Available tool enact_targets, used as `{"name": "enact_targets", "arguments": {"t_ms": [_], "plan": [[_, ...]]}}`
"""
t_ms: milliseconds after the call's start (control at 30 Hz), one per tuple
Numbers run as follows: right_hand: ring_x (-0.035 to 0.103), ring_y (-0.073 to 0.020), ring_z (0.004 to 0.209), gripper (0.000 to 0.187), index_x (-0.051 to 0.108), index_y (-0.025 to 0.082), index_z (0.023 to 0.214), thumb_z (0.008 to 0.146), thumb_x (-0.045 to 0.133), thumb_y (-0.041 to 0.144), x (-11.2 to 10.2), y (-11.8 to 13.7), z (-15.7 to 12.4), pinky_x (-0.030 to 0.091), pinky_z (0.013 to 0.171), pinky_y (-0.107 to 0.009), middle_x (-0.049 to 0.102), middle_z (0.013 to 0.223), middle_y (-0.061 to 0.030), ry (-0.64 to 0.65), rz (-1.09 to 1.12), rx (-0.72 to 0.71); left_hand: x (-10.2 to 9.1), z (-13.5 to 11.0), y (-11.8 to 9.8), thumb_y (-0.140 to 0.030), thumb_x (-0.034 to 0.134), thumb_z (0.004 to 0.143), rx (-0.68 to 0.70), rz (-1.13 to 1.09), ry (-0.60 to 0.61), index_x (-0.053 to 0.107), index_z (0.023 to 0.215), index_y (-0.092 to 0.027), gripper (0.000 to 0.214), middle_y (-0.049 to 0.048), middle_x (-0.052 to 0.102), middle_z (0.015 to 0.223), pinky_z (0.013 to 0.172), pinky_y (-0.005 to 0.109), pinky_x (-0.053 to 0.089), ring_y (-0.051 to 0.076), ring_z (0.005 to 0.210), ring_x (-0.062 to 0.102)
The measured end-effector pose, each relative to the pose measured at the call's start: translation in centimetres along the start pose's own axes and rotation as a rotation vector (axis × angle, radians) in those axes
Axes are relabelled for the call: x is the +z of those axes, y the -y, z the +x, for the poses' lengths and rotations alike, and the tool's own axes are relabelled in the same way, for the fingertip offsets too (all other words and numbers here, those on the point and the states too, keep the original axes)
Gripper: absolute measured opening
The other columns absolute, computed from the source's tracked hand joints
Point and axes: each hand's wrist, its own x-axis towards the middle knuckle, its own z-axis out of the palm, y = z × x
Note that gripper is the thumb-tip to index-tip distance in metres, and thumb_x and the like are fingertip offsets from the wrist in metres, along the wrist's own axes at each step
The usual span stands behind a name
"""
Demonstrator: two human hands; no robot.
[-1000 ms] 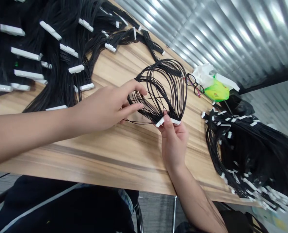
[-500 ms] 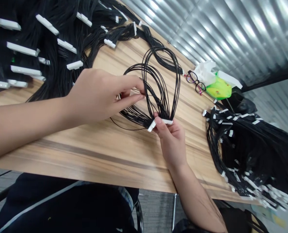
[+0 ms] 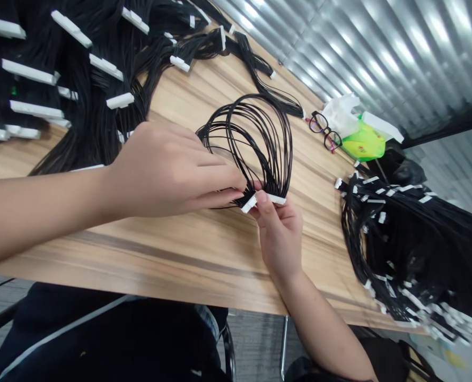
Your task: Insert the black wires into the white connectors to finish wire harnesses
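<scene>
A looped black wire harness (image 3: pixel 255 138) with two white connectors (image 3: pixel 276 199) lies over the wooden table (image 3: pixel 188 239). My right hand (image 3: pixel 278 233) pinches both white connectors together between thumb and fingers. My left hand (image 3: pixel 172 170) reaches in from the left, fingers closed on the black wires just beside the left connector (image 3: pixel 249 203). The loop of wires arches up and away from both hands.
A big heap of black harnesses with white connectors (image 3: pixel 61 79) covers the far left of the table. Another pile (image 3: pixel 411 244) lies at the right edge. Eyeglasses (image 3: pixel 325 130) and a green and white packet (image 3: pixel 363 140) sit by the corrugated metal wall.
My left hand slid down the wires toward the connectors and now grips them close to my right hand. The loop has drawn together and narrowed.
</scene>
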Motion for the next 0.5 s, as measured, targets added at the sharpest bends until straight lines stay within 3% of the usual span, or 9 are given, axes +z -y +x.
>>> {"name": "enact_targets", "arguments": {"t_ms": [200,400,500], "plan": [[0.080,-0.0187,0.097,0.021,0.083,0.030,0.104,0.087,0.082,0.042,0.07,-0.12,-0.19,0.069,0.091,-0.040,0.086,0.104,-0.0003,-0.015,0.014,-0.022,-0.06,-0.12,0.57,-0.036,0.061,0.104,0.054,-0.036,0.011,0.074,0.091,-0.029,0.019,-0.0094,0.073,0.071,0.052,0.026,0.038,0.010,0.059,0.065],[0.080,-0.0185,0.098,0.021,0.083,0.030,0.101,0.085,0.083,0.044,0.08,0.34,-0.30,0.069,0.087,-0.037,0.086,0.104,-0.0013,-0.097,-0.006,-0.063,-0.18,0.30,0.58,-0.047,0.048,0.106,-0.149,-0.222,0.206,0.080,0.093,-0.034,0.037,-0.0053,0.071,0.065,0.059,0.025,0.039,0.011,0.055,0.060],[0.079,-0.0206,0.104,0.025,0.082,0.029,0.103,0.085,0.082,0.046,0.12,0.47,-0.34,0.069,0.091,-0.040,0.086,0.109,-0.0033,-0.126,-0.049,-0.085,-0.11,0.46,0.51,-0.061,0.056,0.099,-0.323,-0.342,0.201,0.082,0.086,-0.033,0.039,-0.0043,0.065,0.057,0.062,0.026,0.043,0.010,0.054,0.057]]}}
